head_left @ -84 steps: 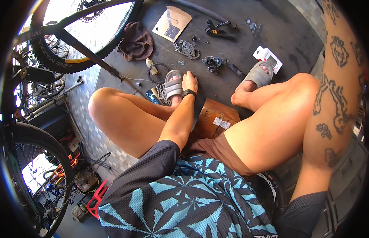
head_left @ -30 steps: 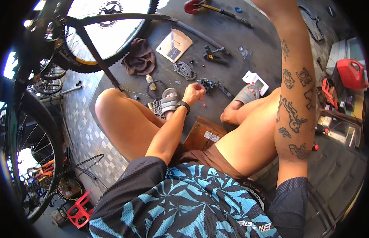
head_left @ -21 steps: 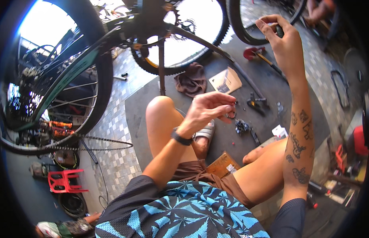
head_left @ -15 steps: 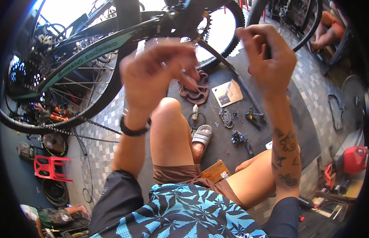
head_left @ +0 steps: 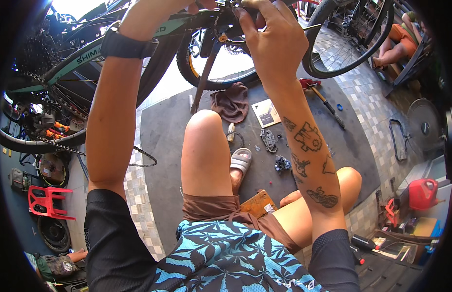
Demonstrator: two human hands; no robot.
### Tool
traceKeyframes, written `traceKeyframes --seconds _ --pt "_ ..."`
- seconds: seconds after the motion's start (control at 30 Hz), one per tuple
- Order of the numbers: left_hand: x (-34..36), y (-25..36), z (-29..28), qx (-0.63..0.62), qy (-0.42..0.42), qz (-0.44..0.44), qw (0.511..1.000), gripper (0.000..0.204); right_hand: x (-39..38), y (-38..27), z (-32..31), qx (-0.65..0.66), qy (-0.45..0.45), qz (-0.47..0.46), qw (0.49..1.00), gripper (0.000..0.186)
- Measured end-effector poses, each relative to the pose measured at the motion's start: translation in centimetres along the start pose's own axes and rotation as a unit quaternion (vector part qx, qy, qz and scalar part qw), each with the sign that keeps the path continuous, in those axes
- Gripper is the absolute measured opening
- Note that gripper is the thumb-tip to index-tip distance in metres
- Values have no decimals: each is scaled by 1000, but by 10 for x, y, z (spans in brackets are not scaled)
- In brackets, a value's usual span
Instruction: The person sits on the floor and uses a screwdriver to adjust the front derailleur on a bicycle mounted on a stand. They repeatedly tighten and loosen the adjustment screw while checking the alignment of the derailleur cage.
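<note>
Both my hands are raised to a teal and black bicycle frame (head_left: 114,41) that crosses the top of the view. My right hand (head_left: 270,36) curls its fingers over the frame's black tube and a small metal fitting (head_left: 225,22) there. My left hand (head_left: 155,9), with a black watch (head_left: 120,45) on the wrist, reaches the same spot; the top edge cuts off most of its fingers. I sit low with bare knees up, a grey sandal (head_left: 241,159) on one foot.
A dark floor mat (head_left: 162,131) carries a brown rag (head_left: 231,101), a white card (head_left: 265,113), a small bottle (head_left: 230,131), chain parts (head_left: 268,140) and a red-handled tool (head_left: 319,93). A loose chain (head_left: 138,155) hangs at left. Another person (head_left: 397,45) sits top right.
The view has tilted further up. Both hands have risen from in front of my face onto the bicycle frame, and the floor parts now lie lower in the picture.
</note>
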State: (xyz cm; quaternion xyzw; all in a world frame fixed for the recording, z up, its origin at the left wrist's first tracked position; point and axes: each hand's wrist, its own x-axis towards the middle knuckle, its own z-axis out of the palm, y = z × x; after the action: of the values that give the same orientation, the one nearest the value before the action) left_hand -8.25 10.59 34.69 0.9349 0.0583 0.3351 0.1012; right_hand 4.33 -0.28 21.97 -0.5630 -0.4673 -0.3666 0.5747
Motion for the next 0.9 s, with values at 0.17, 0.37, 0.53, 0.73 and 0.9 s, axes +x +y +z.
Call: traceKeyframes --seconds 0.17,0.37,0.53,0.73,0.9 --pt "-2 4 8 -93 -40 -77 992 23 -6 -1 6 34 21 23 999 17" --pt "-8 23 5 -86 -65 -142 984 25 -8 -4 12 62 44 42 996 16" --pt "-9 39 4 -48 -72 -163 983 26 -10 -6 14 67 57 72 993 16" --pt "-2 36 8 -16 -85 -202 976 27 -11 -4 14 81 54 71 993 17" --pt "-4 30 -1 24 -170 9 985 26 -12 -3 15 104 48 97 989 16"
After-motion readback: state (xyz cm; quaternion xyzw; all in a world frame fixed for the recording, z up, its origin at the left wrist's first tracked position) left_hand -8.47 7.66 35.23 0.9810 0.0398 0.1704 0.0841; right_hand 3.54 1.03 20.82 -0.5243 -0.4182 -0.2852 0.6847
